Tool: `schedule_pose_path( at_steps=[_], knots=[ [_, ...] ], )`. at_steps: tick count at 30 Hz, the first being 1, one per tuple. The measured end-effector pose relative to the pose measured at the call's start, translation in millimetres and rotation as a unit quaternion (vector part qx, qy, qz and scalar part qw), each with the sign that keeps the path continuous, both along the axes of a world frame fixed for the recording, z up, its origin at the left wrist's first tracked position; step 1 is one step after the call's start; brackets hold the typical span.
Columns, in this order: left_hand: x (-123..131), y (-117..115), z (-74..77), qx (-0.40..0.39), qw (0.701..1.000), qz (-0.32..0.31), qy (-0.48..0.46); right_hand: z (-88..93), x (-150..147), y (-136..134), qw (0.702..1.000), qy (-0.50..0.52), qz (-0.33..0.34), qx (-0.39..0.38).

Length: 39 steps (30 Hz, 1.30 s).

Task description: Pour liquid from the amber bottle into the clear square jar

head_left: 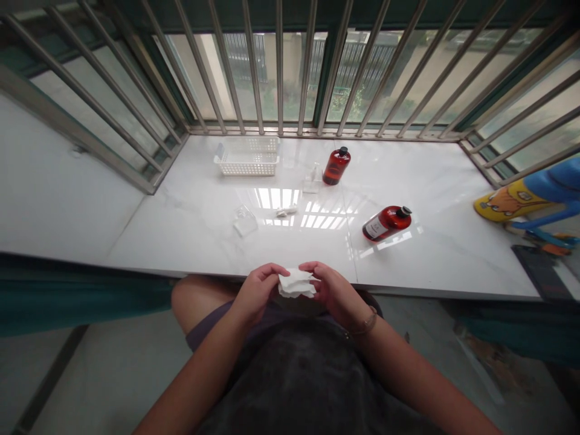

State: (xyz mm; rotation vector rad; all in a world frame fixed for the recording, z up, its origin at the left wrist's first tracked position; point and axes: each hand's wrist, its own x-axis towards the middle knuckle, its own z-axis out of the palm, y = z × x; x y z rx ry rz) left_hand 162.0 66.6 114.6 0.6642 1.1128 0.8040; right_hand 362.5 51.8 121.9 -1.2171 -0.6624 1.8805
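Observation:
Between my two hands is a folded white tissue (296, 283), held just off the near edge of the white marbled counter (190, 235). My left hand (261, 289) pinches its left side, and my right hand (327, 285) grips the right side with thumb and fingers. Beyond them on the counter lie some small white pieces (286, 211), too small to make out. A clear glass bottle (245, 222) lies to their left. Another small clear bottle (312, 180) stands farther back, beside a red bottle with a black cap (337, 166).
A labelled red bottle (387, 223) stands at the right of my hands. At the back left sits a white perforated basket (248, 158). A blue and yellow bottle (521, 196) and a dark phone-like slab (537, 270) are at the far right. Metal window bars (278, 72) line the back.

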Motion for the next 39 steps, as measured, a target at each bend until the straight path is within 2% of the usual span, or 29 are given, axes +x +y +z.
schedule_pose_path(
  at_steps=[3, 5, 6, 7, 8, 10, 11, 12, 13, 15, 17, 20, 23, 28, 31, 33, 34, 35, 38, 39],
  knots=[
    [-7, 1, 0.9, 0.056, 0.997, -0.049, 0.020, -1.0, 1, -1, 0.999, -0.005, 0.042, -0.007],
    [-19, 3, 0.1, 0.105, 0.992, -0.058, 0.034, -1.7, 14, -1, 0.994, -0.092, 0.048, 0.035],
    [-27, 4, -1.0, 0.130, 0.989, -0.045, 0.052, -2.0, 24, -1, 0.983, -0.170, 0.020, 0.071],
    [-38, 5, -2.9, 0.154, 0.984, -0.017, 0.085, -2.7, 36, -1, 0.955, -0.270, -0.028, 0.118],
    [-50, 6, -5.6, 0.175, 0.975, 0.013, 0.134, -4.2, 49, -1, 0.905, -0.377, -0.081, 0.177],
    [-78, 5, -14.3, 0.200, 0.947, 0.072, 0.241, -11.1, 74, -2, 0.757, -0.554, -0.156, 0.309],
    [-94, 2, -20.7, 0.201, 0.933, 0.090, 0.285, -16.9, 84, -3, 0.692, -0.603, -0.151, 0.366],
    [-110, -2, -28.5, 0.205, 0.916, 0.092, 0.333, -24.1, 92, -5, 0.642, -0.636, -0.124, 0.410],
    [-125, -8, -37.7, 0.218, 0.892, 0.087, 0.388, -32.2, 96, -7, 0.609, -0.658, -0.078, 0.436],
    [-153, -25, -59.2, 0.255, 0.832, 0.042, 0.491, -48.9, 93, -14, 0.569, -0.693, 0.023, 0.441],
    [-171, -43, -81.7, 0.328, 0.777, -0.016, 0.538, -62.5, 78, -23, 0.543, -0.719, 0.099, 0.423],
    [-182, -68, -108.3, 0.408, 0.714, -0.070, 0.564, -71.5, 43, -32, 0.514, -0.732, 0.168, 0.415],
    [-179, -76, -120.4, 0.431, 0.684, -0.075, 0.584, -69.5, 2, -31, 0.513, -0.708, 0.220, 0.433],
    [-176, -67, -122.3, 0.416, 0.671, -0.064, 0.610, -60.1, -59, -13, 0.557, -0.584, 0.314, 0.501],
    [-179, -66, -121.9, 0.417, 0.672, -0.064, 0.609, -55.5, -76, -7, 0.568, -0.527, 0.346, 0.529],
    [-180, -67, -122.2, 0.419, 0.673, -0.059, 0.606, -52.0, -76, -7, 0.583, -0.491, 0.359, 0.538],
    [-181, -68, -122.6, 0.419, 0.674, -0.057, 0.606, -49.9, -73, -8, 0.605, -0.472, 0.355, 0.534],
    [-181, -68, -122.9, 0.419, 0.674, -0.057, 0.606, -47.4, -67, -10, 0.639, -0.448, 0.343, 0.522],
    [-181, -67, -124.0, 0.416, 0.674, -0.060, 0.608, -39.2, -38, -10, 0.775, -0.397, 0.244, 0.427],
    [-181, -66, -124.3, 0.417, 0.673, -0.060, 0.608, -36.9, -25, -8, 0.811, -0.394, 0.199, 0.384]
  ],
)
